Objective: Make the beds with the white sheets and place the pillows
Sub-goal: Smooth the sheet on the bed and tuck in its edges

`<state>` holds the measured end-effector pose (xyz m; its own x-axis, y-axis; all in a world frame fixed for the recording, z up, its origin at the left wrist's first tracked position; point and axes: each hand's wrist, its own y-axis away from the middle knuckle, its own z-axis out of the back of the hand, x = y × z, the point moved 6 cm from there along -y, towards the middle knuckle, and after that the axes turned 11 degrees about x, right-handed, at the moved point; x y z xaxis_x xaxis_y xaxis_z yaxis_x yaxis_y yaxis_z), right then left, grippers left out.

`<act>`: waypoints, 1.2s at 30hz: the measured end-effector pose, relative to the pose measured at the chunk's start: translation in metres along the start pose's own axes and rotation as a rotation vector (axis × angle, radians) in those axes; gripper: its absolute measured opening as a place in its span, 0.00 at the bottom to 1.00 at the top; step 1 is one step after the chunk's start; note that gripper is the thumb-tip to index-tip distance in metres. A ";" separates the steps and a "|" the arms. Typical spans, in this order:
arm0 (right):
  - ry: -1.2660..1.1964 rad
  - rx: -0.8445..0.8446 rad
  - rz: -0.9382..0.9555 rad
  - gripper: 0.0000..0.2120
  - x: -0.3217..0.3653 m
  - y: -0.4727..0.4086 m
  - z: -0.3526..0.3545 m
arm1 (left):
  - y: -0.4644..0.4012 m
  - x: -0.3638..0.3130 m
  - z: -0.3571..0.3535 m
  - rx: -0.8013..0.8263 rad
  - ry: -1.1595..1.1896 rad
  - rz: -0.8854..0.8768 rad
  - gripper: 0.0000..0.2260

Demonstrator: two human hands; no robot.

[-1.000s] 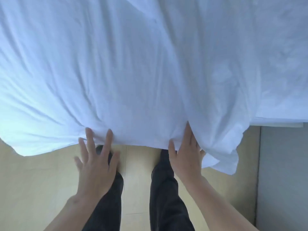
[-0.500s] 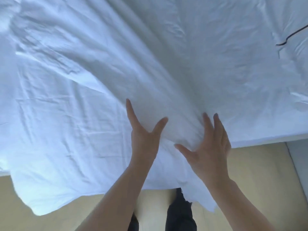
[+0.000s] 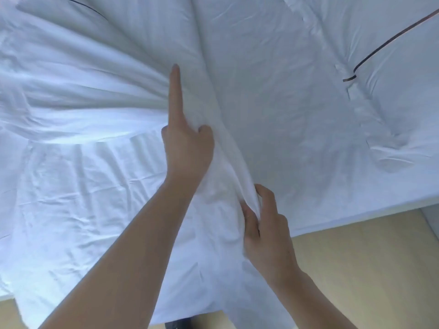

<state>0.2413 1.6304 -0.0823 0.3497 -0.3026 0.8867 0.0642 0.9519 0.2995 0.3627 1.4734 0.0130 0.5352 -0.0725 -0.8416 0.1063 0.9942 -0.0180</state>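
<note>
Nearest, the right hand (image 3: pixel 266 231) pinches a ridge of the white sheet (image 3: pixel 95 186) at the bed's edge; farther in, the left hand (image 3: pixel 187 148) bunches it too — forefinger straight. Uneven tugging could skew it — wrinkles would stay.

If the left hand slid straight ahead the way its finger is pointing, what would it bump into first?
Probably just more white sheet. The left hand points its index finger up the bed along a ridge of bunched fabric, and only sheet shows in that line to the picture's top edge. The dark-trimmed bedding lies off to the left.
</note>
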 end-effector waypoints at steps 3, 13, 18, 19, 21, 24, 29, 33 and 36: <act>-0.149 -0.035 -0.074 0.11 -0.001 0.005 0.020 | -0.025 -0.051 -0.055 0.185 -0.219 -0.045 0.47; -0.124 -0.045 -0.478 0.40 -0.092 0.034 0.062 | 0.053 -0.002 -0.210 1.018 -0.146 0.425 0.40; -0.062 -0.014 -0.438 0.48 -0.077 0.019 0.026 | 0.098 0.018 -0.154 0.968 0.210 0.542 0.36; -0.071 -0.049 -0.476 0.42 -0.078 0.019 0.026 | 0.101 0.020 -0.149 0.948 0.281 0.539 0.36; -0.091 -0.112 -0.546 0.28 -0.087 0.021 0.037 | 0.098 0.021 -0.134 0.881 0.304 0.478 0.34; -0.101 -0.184 -0.621 0.16 -0.109 0.043 0.072 | 0.094 0.029 -0.111 0.765 -0.161 0.191 0.27; 0.006 -0.270 -0.889 0.25 -0.184 0.102 0.143 | 0.136 0.043 -0.147 0.988 -0.537 -0.076 0.32; 0.224 -0.314 -0.785 0.36 -0.185 0.110 0.137 | 0.167 0.034 -0.191 1.121 -0.581 -0.164 0.37; 0.312 -0.289 -0.458 0.36 -0.144 0.094 0.104 | 0.152 0.022 -0.203 0.979 -0.650 -0.229 0.37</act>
<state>0.0993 1.7580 -0.1451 0.4801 -0.6967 0.5330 0.5074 0.7162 0.4791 0.2204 1.6393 -0.1180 0.7143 -0.5466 -0.4370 0.6961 0.4908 0.5239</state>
